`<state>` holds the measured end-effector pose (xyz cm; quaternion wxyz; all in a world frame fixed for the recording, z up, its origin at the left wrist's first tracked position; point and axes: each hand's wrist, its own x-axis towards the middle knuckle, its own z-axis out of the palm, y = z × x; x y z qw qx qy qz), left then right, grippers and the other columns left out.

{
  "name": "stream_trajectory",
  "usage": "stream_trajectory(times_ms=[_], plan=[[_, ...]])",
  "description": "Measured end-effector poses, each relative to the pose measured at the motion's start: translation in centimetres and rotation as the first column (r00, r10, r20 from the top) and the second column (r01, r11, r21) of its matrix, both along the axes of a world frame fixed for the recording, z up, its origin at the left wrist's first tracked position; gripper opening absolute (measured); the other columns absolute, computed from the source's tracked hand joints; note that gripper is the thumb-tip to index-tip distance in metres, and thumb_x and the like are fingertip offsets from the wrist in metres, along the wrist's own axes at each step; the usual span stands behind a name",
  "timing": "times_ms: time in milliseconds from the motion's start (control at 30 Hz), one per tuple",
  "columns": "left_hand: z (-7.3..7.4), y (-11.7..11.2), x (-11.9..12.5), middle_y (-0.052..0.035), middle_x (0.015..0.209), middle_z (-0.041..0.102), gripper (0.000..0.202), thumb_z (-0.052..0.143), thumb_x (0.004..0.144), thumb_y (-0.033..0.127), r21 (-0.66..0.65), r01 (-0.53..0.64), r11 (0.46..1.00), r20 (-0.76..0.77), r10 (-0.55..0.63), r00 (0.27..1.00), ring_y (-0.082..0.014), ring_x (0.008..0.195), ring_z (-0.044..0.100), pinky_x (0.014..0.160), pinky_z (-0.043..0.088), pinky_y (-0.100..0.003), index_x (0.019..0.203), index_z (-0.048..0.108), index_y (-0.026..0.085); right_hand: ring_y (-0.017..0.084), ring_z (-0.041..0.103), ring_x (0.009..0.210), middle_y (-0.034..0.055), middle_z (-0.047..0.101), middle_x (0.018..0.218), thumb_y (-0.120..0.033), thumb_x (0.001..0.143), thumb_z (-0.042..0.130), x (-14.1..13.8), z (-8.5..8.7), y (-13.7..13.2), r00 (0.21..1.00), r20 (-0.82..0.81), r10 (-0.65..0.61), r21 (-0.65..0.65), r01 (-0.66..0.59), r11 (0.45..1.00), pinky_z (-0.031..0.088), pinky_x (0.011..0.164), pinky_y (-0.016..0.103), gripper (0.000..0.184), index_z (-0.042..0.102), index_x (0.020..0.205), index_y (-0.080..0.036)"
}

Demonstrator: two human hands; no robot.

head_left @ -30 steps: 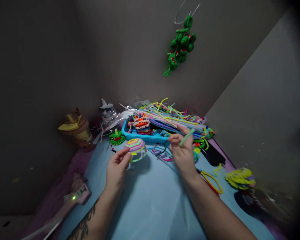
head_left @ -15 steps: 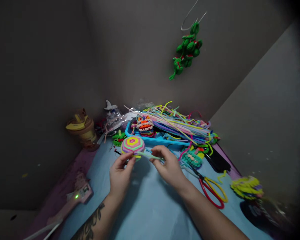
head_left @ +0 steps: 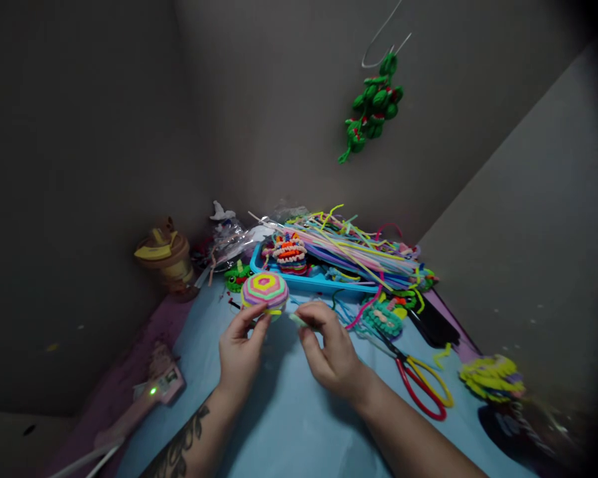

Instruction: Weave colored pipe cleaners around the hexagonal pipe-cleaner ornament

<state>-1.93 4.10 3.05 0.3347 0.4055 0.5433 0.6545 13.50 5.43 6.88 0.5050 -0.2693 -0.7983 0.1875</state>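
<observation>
A dome wound from pipe cleaners (head_left: 264, 290), ringed in yellow, pink, purple and green, is pinched at its lower edge by my left hand (head_left: 240, 348). A short yellow end pokes out beside that thumb. My right hand (head_left: 331, 352) is closed, a little to the right of the dome, with thumb and forefinger on a pale green pipe cleaner (head_left: 297, 320). Only the tip of this strand shows; the fingers hide the rest. A gap of blue table covering lies between the two hands.
Behind stands a blue tray (head_left: 319, 285) heaped with pipe cleaners (head_left: 353, 249). Red-and-yellow-handled scissors (head_left: 422, 392) and a black phone-like slab (head_left: 433, 322) lie right. A pink glue gun (head_left: 147, 398) with a green light is left, below a brown cup (head_left: 172, 262).
The pale green strand no longer spans between my hands; its end now shows at my right fingertips, away from the dome. My right fingers have curled in. My left hand has barely moved.
</observation>
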Motion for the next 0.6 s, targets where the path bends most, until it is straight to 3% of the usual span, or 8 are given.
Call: stream_trajectory(times_ms=[133, 233, 333, 400, 433, 500, 600], plan=[[0.1, 0.0, 0.0, -0.0055, 0.096, 0.071, 0.028, 0.070, 0.071, 0.030, -0.048, -0.010, 0.999, 0.000, 0.010, 1.000, -0.0186, 0.089, 0.065, 0.081, 0.051, -0.029, 0.097, 0.071, 0.020, 0.017, 0.058, 0.079, 0.0049, 0.060, 0.083, -0.018, 0.091, 0.039, 0.3, 0.8, 0.0, 1.000, -0.012, 0.001, 0.002, -0.001, 1.000, 0.048, 0.070, 0.030, 0.020, 0.053, 0.105, -0.024], [0.2, 0.1, -0.1, -0.0065, 0.097, 0.072, 0.032, 0.070, 0.070, 0.033, -0.083, -0.001, 0.997, 0.056, 0.006, 0.998, -0.0191, 0.089, 0.066, 0.080, 0.051, -0.029, 0.100, 0.070, 0.020, 0.016, 0.058, 0.075, 0.0045, 0.061, 0.081, -0.014, 0.089, 0.042, 1.7, 2.8, -0.8, 0.993, 0.044, -0.113, 0.070, 0.110, 0.992, 0.047, 0.067, 0.028, 0.022, 0.058, 0.102, -0.024], [0.3, 0.3, -0.1, -0.0071, 0.099, 0.071, 0.035, 0.070, 0.070, 0.035, -0.089, 0.008, 0.996, 0.122, 0.003, 0.992, -0.0190, 0.090, 0.066, 0.080, 0.051, -0.029, 0.101, 0.070, 0.019, 0.017, 0.059, 0.078, 0.0063, 0.062, 0.089, -0.012, 0.084, 0.052, 4.0, 5.3, -2.4, 0.926, 0.138, -0.351, 0.296, 0.300, 0.907, 0.046, 0.069, 0.029, 0.031, 0.060, 0.111, -0.024], [0.3, 0.4, -0.1, -0.0074, 0.099, 0.071, 0.035, 0.071, 0.069, 0.035, -0.076, 0.003, 0.997, 0.151, 0.009, 0.989, -0.0189, 0.091, 0.065, 0.081, 0.051, -0.028, 0.099, 0.070, 0.018, 0.017, 0.060, 0.077, 0.0051, 0.064, 0.087, -0.011, 0.081, 0.055, 5.0, 6.3, -2.8, 0.897, 0.164, -0.411, 0.414, 0.316, 0.854, 0.046, 0.070, 0.030, 0.036, 0.061, 0.113, -0.025], [0.2, 0.5, -0.1, -0.0075, 0.098, 0.071, 0.035, 0.072, 0.068, 0.035, -0.070, 0.002, 0.998, 0.165, 0.010, 0.986, -0.0187, 0.091, 0.065, 0.080, 0.051, -0.028, 0.098, 0.070, 0.018, 0.017, 0.060, 0.076, 0.0049, 0.065, 0.086, -0.010, 0.081, 0.055, 5.1, 6.3, -2.6, 0.890, 0.203, -0.407, 0.420, 0.297, 0.858, 0.045, 0.069, 0.029, 0.036, 0.061, 0.113, -0.025], [0.1, 0.6, -0.1, -0.0073, 0.096, 0.071, 0.037, 0.074, 0.066, 0.035, -0.062, 0.010, 0.998, 0.210, 0.004, 0.978, -0.0175, 0.087, 0.065, 0.075, 0.051, -0.026, 0.098, 0.069, 0.017, 0.016, 0.060, 0.073, 0.0043, 0.067, 0.082, -0.011, 0.083, 0.053, 4.6, 5.4, -1.5, 0.878, 0.323, -0.353, 0.339, 0.241, 0.909, 0.045, 0.068, 0.029, 0.032, 0.061, 0.111, -0.023], [-0.1, 0.6, 0.0, -0.0040, 0.086, 0.070, 0.045, 0.076, 0.064, 0.034, -0.048, 0.029, 0.998, 0.322, -0.012, 0.947, -0.0127, 0.076, 0.064, 0.066, 0.049, -0.021, 0.105, 0.066, 0.019, 0.015, 0.063, 0.075, 0.0042, 0.069, 0.088, -0.013, 0.086, 0.048, 2.6, 2.5, 1.0, 0.921, 0.344, -0.184, 0.045, 0.179, 0.983, 0.048, 0.067, 0.026, 0.028, 0.059, 0.111, -0.021]])
